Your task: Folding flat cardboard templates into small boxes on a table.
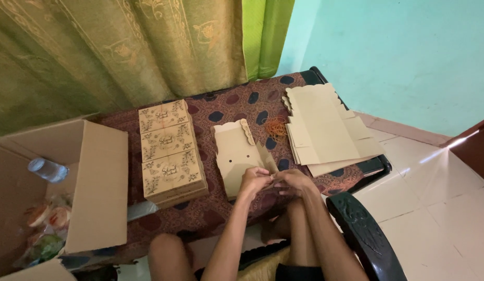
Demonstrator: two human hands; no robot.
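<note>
A flat tan cardboard box blank [235, 151] with a scalloped flap lies on the patterned cloth in front of me. My left hand [254, 179] and my right hand [291, 182] meet at its near right corner, both pinching a side flap of the blank. Fingers of both hands are curled on the cardboard edge.
A stack of flat box blanks [325, 127] lies to the right, orange rubber bands [275, 126] beside it. Folded printed boxes [169, 151] are stacked at left. An open brown carton [98, 182] holds a water bottle [47, 169] and wrapped food. A dark chair arm [364, 234] is near right.
</note>
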